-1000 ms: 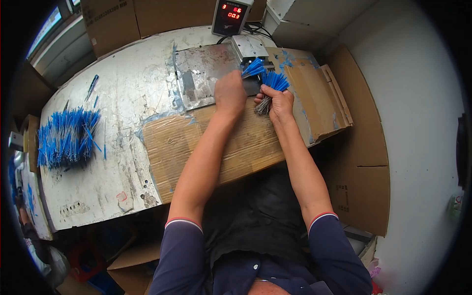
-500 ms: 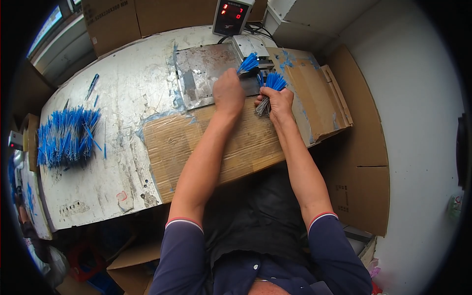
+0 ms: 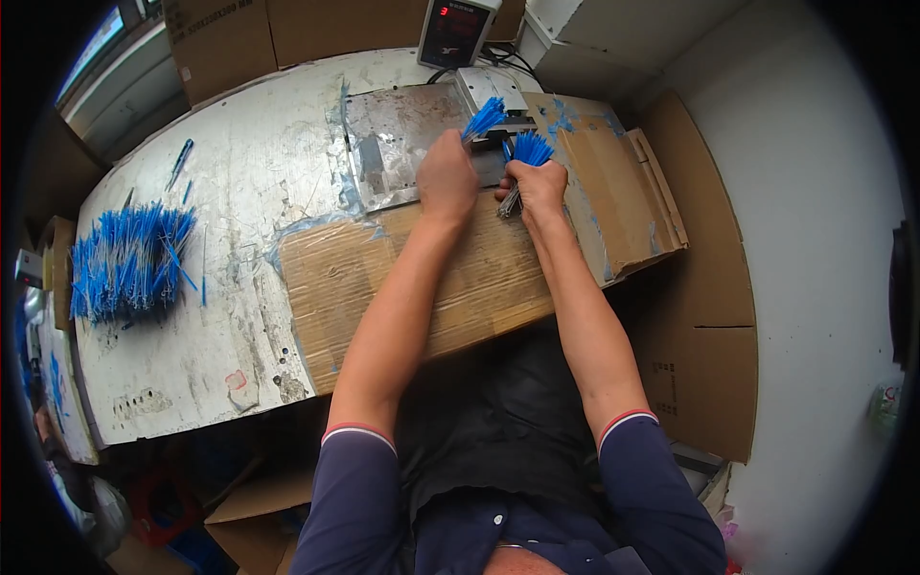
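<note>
My left hand (image 3: 448, 180) is closed around a small bundle of thin blue-ended wires (image 3: 484, 117), whose blue ends stick out past the fingers at the upper right. Close beside it, my right hand (image 3: 539, 186) grips a thicker bundle of the same kind (image 3: 530, 148). Its blue ends point up and its grey metallic ends (image 3: 509, 203) show below the fist. Both hands are at the right end of a metal plate (image 3: 402, 129), in front of a small white machine block (image 3: 489, 89). The left fingertips are hidden behind the hand.
A large heap of blue-ended wires (image 3: 132, 264) lies at the table's left, with a pen (image 3: 179, 165) behind it. Flattened cardboard (image 3: 412, 278) covers the front edge. A box with a red-lit display (image 3: 454, 34) stands at the back. Taped cardboard (image 3: 613, 182) sits to the right.
My right hand has shifted slightly left and up with its bundle, and fewer grey ends show below it. My left hand stays nearly in place. The lit digits on the display have changed.
</note>
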A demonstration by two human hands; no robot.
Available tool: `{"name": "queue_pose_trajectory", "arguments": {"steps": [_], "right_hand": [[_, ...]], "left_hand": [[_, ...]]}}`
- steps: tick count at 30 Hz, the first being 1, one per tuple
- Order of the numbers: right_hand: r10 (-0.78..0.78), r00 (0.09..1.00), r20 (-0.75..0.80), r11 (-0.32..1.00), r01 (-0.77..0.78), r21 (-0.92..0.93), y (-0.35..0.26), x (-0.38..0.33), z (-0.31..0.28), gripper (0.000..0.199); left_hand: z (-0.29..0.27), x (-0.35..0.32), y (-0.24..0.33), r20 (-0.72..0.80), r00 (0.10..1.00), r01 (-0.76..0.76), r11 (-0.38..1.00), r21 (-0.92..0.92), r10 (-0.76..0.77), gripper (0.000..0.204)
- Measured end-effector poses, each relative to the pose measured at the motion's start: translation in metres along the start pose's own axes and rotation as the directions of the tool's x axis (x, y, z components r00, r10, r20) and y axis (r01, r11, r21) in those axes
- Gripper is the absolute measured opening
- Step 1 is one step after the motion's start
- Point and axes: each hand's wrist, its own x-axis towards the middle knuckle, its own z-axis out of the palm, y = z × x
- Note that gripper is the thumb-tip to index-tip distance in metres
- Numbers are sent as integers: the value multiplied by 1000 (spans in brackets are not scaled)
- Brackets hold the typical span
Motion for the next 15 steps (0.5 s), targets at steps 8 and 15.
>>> {"name": "queue_pose_trajectory", "arguments": {"steps": [8,15], "right_hand": [[-68,996,-60,998,67,-19,6,0,5,6],[-113,992,-57,988,106,-110,3,4,9,6]], "left_hand": [[-3,0,3,2,1000,6,1000,-19,-6,8],[-2,0,3,2,1000,0,1000,-11,0,9]]}}
